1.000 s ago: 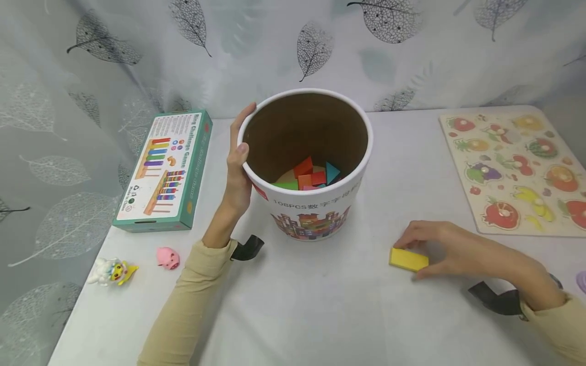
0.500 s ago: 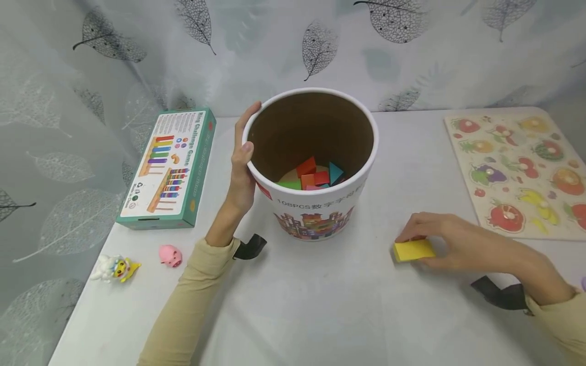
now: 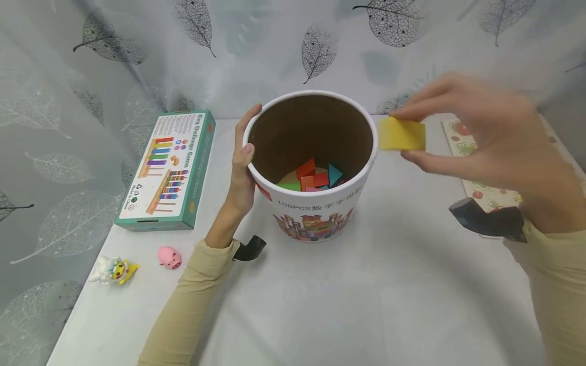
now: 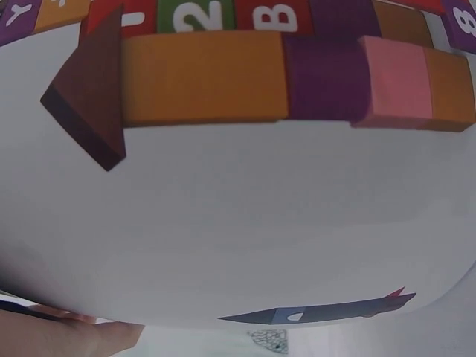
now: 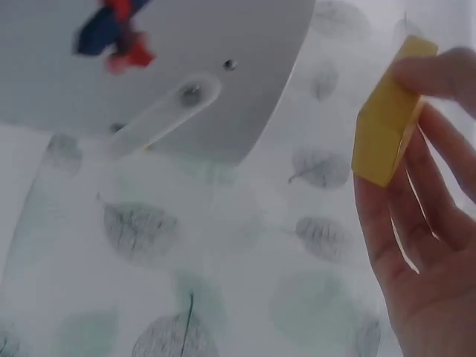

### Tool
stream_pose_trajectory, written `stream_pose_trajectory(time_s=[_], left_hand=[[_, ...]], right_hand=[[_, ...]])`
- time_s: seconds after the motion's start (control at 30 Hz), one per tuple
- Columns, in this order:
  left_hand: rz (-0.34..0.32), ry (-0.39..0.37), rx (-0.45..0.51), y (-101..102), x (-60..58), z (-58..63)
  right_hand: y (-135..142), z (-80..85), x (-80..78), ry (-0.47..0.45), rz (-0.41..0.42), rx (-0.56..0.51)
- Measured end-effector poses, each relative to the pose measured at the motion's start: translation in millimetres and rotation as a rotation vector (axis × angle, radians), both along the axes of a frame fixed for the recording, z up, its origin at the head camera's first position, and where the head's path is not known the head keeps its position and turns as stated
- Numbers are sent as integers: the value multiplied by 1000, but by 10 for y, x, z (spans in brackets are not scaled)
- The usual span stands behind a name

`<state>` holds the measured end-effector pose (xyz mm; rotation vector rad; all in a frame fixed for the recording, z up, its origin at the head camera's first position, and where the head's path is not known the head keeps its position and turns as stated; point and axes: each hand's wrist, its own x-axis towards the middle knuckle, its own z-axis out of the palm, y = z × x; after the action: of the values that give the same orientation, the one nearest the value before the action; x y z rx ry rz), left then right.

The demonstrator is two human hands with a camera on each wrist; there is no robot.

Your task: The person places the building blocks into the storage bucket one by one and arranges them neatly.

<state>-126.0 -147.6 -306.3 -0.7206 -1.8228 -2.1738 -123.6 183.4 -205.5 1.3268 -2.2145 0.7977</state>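
In the head view, a large white bucket [image 3: 313, 216] with a printed block-castle picture stands mid-table. Wooden blocks [image 3: 308, 182] in red, green, blue and pink lie at its bottom. My left hand [image 3: 241, 170] grips the left side of its rim, thumb toward the front. Just beyond the right rim, my right hand [image 3: 492, 134] holds up a yellow block [image 3: 402, 134], pinched between thumb and fingers. The right wrist view shows this block's [image 5: 387, 123] edges with fingers behind it. Bucket wall [image 4: 245, 193] fills most of the left wrist view.
A green-edged game box [image 3: 160, 170] lies at the left. Nearer me are a pink pig figure [image 3: 169, 257] and a white-and-yellow figurine [image 3: 114, 270]. A fruit puzzle board [image 3: 490, 195] lies at the right, partly behind my right arm. A leaf-patterned curtain [image 3: 274, 56] hangs behind.
My right hand has tightened its grasp on the yellow block and lifted it off the table, up and away from me to beside the bucket's rim. The left hand has stayed on the rim.
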Motion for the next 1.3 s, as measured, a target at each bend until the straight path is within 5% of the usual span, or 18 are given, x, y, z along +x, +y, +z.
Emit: stream_pose_trajectory(time_s=[0.13,0.4,1.03,1.3], left_hand=[[-7,-3,-4,19,-1,1],[8,-10,-24,18,4,4],[3,1,-4,-7,-8,-14],[36,-4,-72,-60,-51,-43]], right_hand=[[-355,143,-62,-16,45,-13],[-710,84,-137,-191,115,-94],[-631,51,-149,-183,57,-78],[-336,143,21,-101,-121,-19]])
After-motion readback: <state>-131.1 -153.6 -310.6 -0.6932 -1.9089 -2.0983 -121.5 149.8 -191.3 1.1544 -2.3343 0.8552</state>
